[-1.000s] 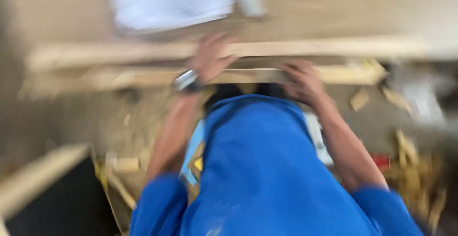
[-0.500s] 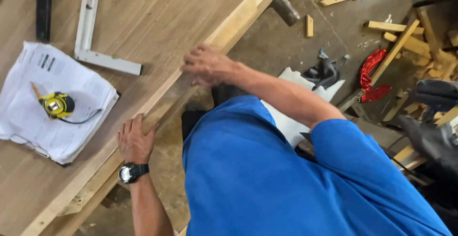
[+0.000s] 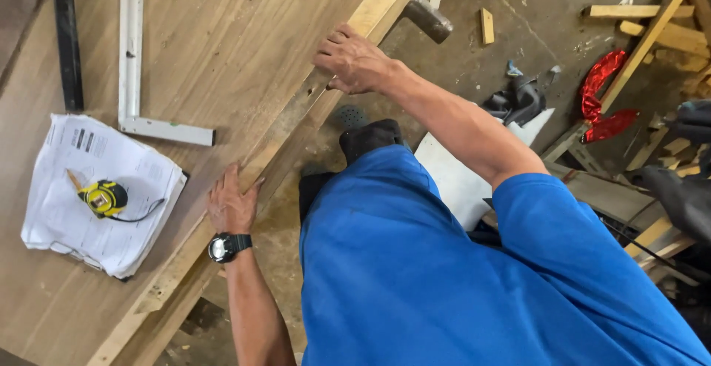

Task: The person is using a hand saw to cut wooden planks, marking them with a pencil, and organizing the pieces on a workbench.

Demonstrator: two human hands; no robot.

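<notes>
A long pale wooden strip (image 3: pixel 281 140) runs along the edge of a large brown board (image 3: pixel 222 55). My left hand (image 3: pixel 231 205), with a black wristwatch, lies on the strip's lower part, fingers on top and thumb at its edge. Higher up, my right hand (image 3: pixel 352 59) curls its fingers over the same strip. A blue shirt fills the lower right of the view.
On the board lie a yellow tape measure (image 3: pixel 104 197) on a sheaf of printed papers (image 3: pixel 111 225), a metal square (image 3: pixel 133 77) and a dark bar (image 3: pixel 67 40). A hammer head (image 3: pixel 428 18), wood offcuts (image 3: pixel 644 25), red foil (image 3: pixel 603 92) and a black tool (image 3: pixel 518 99) litter the floor.
The view has swung from a blurred frontal look to a steady one from the side. Both hands stay on the strip; over the last half second they hardly shift.
</notes>
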